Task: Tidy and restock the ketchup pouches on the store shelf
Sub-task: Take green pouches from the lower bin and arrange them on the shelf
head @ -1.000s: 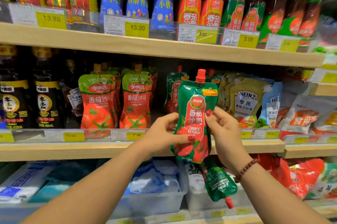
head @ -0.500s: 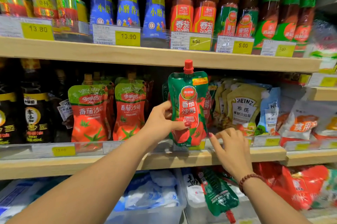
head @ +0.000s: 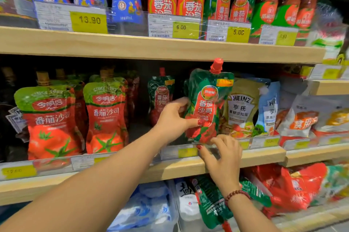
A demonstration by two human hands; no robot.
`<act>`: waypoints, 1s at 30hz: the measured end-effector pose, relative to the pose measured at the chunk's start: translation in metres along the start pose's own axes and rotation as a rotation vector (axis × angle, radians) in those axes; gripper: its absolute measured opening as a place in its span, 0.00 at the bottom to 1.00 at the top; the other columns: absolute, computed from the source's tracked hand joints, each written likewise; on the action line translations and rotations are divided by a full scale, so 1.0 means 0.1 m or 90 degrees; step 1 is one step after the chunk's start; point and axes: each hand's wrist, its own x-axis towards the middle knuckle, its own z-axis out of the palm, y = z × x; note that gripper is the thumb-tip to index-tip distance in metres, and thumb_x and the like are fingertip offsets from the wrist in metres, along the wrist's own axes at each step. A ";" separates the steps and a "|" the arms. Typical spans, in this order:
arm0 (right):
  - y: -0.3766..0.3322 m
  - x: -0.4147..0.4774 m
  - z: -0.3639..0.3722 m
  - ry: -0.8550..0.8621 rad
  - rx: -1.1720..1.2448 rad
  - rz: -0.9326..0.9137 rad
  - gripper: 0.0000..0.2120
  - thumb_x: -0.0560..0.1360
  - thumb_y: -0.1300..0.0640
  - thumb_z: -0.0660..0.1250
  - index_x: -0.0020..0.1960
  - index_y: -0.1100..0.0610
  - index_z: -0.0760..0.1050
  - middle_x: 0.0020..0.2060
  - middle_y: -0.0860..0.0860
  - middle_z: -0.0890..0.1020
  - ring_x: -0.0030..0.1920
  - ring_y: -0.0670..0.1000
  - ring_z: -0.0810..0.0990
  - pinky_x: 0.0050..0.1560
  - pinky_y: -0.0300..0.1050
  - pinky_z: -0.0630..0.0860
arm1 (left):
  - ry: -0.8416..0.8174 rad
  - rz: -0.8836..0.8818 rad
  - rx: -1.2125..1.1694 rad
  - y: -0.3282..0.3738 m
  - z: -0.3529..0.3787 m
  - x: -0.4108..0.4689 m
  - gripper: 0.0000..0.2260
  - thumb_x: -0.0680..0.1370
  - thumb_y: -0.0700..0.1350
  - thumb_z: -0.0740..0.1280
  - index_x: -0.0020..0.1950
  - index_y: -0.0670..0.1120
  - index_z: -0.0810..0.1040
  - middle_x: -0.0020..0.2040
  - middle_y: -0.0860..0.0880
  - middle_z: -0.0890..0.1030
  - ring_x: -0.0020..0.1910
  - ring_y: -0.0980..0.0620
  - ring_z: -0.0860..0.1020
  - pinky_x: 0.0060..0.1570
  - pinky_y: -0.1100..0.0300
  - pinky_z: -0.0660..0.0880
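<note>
Below the middle shelf (head: 132, 173), a clear bin (head: 172, 205) holds blue-and-white bags. The bin beside it holds white packets, and another green pouch (head: 211, 205) hangs spout-down there, though you can't tell whether it sits inside that bin.

On the middle shelf, just behind its front price rail, your left hand (head: 171, 118) grips the green ketchup pouch (head: 207, 107) by its left edge, thumb across the front and fingers wrapped behind. The pouch is upright and leaning slightly, its base at the rail.

Your right hand (head: 222, 158) is at the shelf's front edge with fingers bent, the tips at the pouch's bottom corner. Whether they pinch it is unclear.

The pouch is glossy dark green with a red cap (head: 216, 65), a red label panel with white characters, and tomato artwork low on the front. It is creased where you grip it. A matching pouch (head: 160, 97) stands further back on the shelf.
</note>
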 end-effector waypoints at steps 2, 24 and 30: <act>0.00 -0.01 0.01 0.014 0.013 -0.006 0.16 0.69 0.41 0.65 0.41 0.55 0.77 0.43 0.50 0.76 0.47 0.50 0.70 0.48 0.41 0.61 | 0.025 0.019 -0.016 -0.05 0.02 0.08 0.23 0.67 0.37 0.76 0.58 0.50 0.75 0.53 0.51 0.81 0.54 0.59 0.78 0.54 0.66 0.75; 0.05 -0.06 0.10 0.072 0.045 -0.018 0.16 0.70 0.43 0.66 0.43 0.56 0.77 0.44 0.50 0.77 0.52 0.50 0.70 0.54 0.43 0.65 | -0.061 -0.248 -0.025 -0.37 0.36 0.42 0.22 0.67 0.67 0.68 0.49 0.52 0.78 0.52 0.49 0.81 0.52 0.49 0.79 0.55 0.46 0.77; 0.01 -0.06 0.06 0.043 0.054 0.002 0.16 0.70 0.43 0.66 0.44 0.56 0.78 0.44 0.50 0.77 0.51 0.50 0.69 0.53 0.47 0.68 | -0.033 -0.246 -0.003 -0.33 0.40 0.39 0.19 0.69 0.66 0.66 0.42 0.50 0.76 0.49 0.49 0.81 0.51 0.48 0.79 0.55 0.48 0.76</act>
